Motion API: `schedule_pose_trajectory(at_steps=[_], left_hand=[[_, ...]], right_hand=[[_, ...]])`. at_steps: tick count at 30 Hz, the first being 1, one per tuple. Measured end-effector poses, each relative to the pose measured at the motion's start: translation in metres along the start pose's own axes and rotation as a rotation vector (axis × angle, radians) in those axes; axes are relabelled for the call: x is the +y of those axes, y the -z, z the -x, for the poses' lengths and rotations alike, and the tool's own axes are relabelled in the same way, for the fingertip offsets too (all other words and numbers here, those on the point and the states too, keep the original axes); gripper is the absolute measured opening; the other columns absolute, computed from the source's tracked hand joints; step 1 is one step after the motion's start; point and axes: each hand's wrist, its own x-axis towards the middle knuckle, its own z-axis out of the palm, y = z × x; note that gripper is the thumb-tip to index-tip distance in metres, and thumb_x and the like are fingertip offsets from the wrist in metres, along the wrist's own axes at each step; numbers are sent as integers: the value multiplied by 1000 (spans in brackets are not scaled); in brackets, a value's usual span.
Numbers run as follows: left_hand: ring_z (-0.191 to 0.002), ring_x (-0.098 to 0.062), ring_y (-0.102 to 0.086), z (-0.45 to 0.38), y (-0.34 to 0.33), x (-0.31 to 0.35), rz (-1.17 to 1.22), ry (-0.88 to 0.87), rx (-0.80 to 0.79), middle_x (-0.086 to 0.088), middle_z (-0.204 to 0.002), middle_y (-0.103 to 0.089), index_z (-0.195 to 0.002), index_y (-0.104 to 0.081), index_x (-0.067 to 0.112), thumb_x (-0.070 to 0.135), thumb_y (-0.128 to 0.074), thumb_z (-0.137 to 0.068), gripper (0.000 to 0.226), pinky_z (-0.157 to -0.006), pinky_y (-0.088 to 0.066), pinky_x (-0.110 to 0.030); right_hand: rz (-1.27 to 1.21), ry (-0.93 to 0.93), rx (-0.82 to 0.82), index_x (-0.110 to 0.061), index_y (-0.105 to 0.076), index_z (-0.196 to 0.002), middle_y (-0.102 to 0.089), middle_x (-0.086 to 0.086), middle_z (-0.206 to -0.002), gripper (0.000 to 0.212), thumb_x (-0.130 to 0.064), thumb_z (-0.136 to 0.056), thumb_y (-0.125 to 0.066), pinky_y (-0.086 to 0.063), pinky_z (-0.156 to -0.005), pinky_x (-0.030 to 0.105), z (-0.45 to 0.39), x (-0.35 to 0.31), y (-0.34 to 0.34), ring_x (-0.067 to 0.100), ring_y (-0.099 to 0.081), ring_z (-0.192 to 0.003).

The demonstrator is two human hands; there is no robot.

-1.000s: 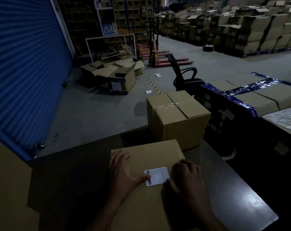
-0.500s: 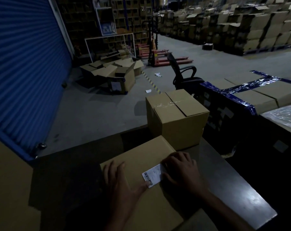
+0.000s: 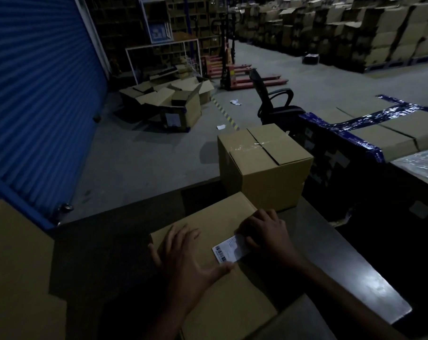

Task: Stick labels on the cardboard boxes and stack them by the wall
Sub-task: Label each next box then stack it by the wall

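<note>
A flat cardboard box [image 3: 215, 217] lies on the dark table [image 3: 350, 266] in front of me. A white label [image 3: 228, 250] with a barcode lies on its top. My left hand [image 3: 186, 263] lies flat on the box with fingers spread, its thumb touching the label's lower edge. My right hand [image 3: 266, 231] presses the label's right end with its fingertips and hides that end. A taller taped box [image 3: 264, 165] stands just behind, at the table's far edge.
A blue roller door [image 3: 36, 94] fills the left. Cardboard [image 3: 14, 271] leans at the near left. Open boxes [image 3: 168, 101], an office chair [image 3: 274, 101] and a red pallet jack [image 3: 237, 77] stand on the floor beyond. Wrapped cartons [image 3: 379, 133] sit to the right.
The flat box has turned anticlockwise on the table, the label with it. My right hand moved up and away along the label; my left hand stayed flat on the box.
</note>
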Motion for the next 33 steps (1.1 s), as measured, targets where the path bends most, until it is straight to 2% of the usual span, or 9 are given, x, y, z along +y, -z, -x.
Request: schedule_pose_trajectory(at_steps=[2,4,9,13,16,21,24,28,33], left_hand=[[-150,-11,-13,1,3,3,-25,-4,2,13,-153,-37,-134,-50,37,110,-25,-40,122,-117,1,-61],[-149,-11,-15,1,3,3,-35,-7,5,13,-152,-39,-132,-51,37,109,-29,-39,120,-117,3,-62],[-144,-12,-30,1,-1,2,-39,-20,42,12,-144,-50,-122,-60,35,106,-39,-44,107,-116,-5,-65],[-142,-14,-35,0,-3,2,-51,-18,43,10,-141,-52,-118,-62,35,104,-43,-44,103,-114,-8,-67],[-140,-15,-39,-1,-6,0,-42,-21,51,9,-139,-55,-116,-64,35,104,-42,-45,102,-113,-11,-68],[-141,-13,-35,-1,-4,2,-31,-18,68,10,-139,-54,-118,-62,35,106,-35,-45,105,-114,-9,-67],[-144,-11,-29,0,-1,3,-44,-15,56,13,-144,-49,-123,-60,36,107,-33,-44,109,-116,-5,-65],[-144,-11,-28,1,-1,4,-22,-20,61,12,-145,-48,-123,-59,36,107,-33,-44,110,-116,-1,-63],[-143,-11,-31,1,-3,2,-14,-19,62,11,-144,-49,-121,-60,35,106,-37,-45,107,-116,-5,-65]], right_hand=[[14,-1,8,-41,-55,-110,-41,-16,-120,25,-51,-89,-46,-28,-89,29,-2,1,-3,5,-26,-112],[49,-2,2,-39,-55,-110,-42,-13,-119,37,-59,-81,-41,-29,-89,30,-5,1,-5,8,-28,-112],[184,0,51,-33,-50,-116,-41,-8,-120,41,-57,-83,-52,-27,-91,33,-9,-4,-14,12,-27,-110],[240,3,71,-29,-49,-117,-41,-4,-119,48,-59,-80,-54,-28,-92,35,-9,-5,-20,15,-28,-110],[251,-10,83,-27,-49,-114,-42,-3,-118,44,-56,-81,-52,-28,-91,36,-12,-5,-21,16,-29,-108],[85,-5,110,-38,-54,-106,-41,-14,-111,19,-48,-91,-47,-24,-83,29,-10,0,-19,9,-29,-109],[-9,14,102,-42,-60,-100,-43,-20,-105,29,-53,-87,-36,-23,-80,29,-8,0,-12,8,-31,-107],[90,30,2,-39,-55,-116,-39,-16,-117,35,-49,-82,-58,-27,-90,30,-8,-3,-7,12,-27,-118],[166,11,-34,-31,-50,-122,-38,-4,-128,36,-47,-90,-50,-28,-99,38,-17,-12,-8,17,-24,-121]])
